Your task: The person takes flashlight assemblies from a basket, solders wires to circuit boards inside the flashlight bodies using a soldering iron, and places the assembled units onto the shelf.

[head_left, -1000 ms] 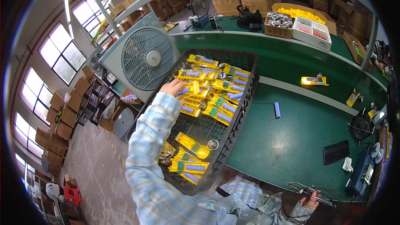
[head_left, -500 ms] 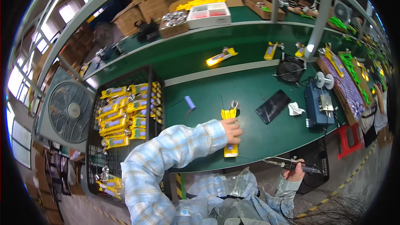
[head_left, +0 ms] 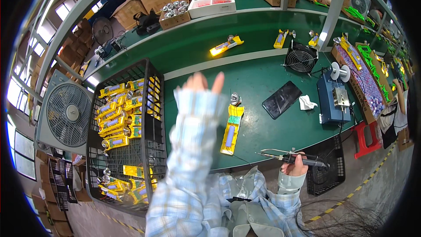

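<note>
Chiefly, one dark green, smooth-topped workbench [head_left: 263, 147] with scuffs and a pale strip along its back, in a workshop with a grey concrete floor [head_left: 372, 184] crossed by yellow-and-black striped tape.

Markings: a small round badge at the hub of the grey plastic box fan [head_left: 66, 114], too small to read.

Item: yellow plastic casing [head_left: 230, 136], elongated, fitted with a violet-blue cylinder and green board, wired to a silvery round lamp part [head_left: 236, 99]; lies on the bench before the person, right of the left forearm.

Item: black lattice-walled plastic crate [head_left: 154, 142], holding similar casings.

Item: glossy black slab [head_left: 282, 99], beside crumpled white tissue [head_left: 308, 102].

Left hand [head_left: 201, 83]: blurred above the bench, fingers extended; grasp cannot be told.

Right hand [head_left: 296, 165]: closed around a slim, black-handled soldering tool [head_left: 315, 163].
</note>
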{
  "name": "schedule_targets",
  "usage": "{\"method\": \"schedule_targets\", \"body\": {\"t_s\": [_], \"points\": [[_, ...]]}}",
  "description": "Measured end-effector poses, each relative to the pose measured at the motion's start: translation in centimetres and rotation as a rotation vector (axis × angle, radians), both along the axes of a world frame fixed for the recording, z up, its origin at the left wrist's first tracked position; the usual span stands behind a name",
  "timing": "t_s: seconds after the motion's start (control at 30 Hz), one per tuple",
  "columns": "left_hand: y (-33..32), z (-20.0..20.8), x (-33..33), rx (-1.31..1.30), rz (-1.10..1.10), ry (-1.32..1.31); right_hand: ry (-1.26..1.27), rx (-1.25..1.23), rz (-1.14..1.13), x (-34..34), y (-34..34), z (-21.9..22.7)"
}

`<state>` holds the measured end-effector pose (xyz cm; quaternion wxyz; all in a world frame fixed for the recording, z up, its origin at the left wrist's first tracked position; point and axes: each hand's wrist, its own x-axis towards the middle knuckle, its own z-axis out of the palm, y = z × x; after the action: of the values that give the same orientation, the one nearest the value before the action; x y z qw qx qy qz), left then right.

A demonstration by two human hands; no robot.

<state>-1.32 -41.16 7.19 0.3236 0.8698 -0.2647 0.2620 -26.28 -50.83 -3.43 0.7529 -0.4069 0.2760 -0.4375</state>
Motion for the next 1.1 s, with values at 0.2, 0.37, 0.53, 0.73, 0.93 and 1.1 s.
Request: {"method": "schedule_targets", "body": {"t_s": [0.2,0.37,0.53,0.73,0.93,1.1], "points": [[3.9,-7.9,-7.1,0.310,-0.150,0.414,0.012,-0.035,0.114,0.3,-1.4,-1.3],[3.6,-11.9,-6.7,0.389,-0.217,0.424,0.070,-0.046,0.116,1.6,-1.0,-2.2],[6.0,-11.4,-3.8,0.393,-0.336,0.299,0.163,-0.057,0.123,2.6,-1.2,-2.5],[5.0,-12.0,-1.8,0.009,-0.414,0.477,0.120,-0.055,0.178,4.6,-1.5,-2.2],[3.6,-12.9,-0.7,-0.013,-0.487,0.532,0.174,-0.120,0.209,6.4,-2.0,-2.6],[3.9,-13.8,-0.1,-0.110,-0.583,0.654,0.184,-0.047,0.253,7.0,-2.3,-2.7]]}}
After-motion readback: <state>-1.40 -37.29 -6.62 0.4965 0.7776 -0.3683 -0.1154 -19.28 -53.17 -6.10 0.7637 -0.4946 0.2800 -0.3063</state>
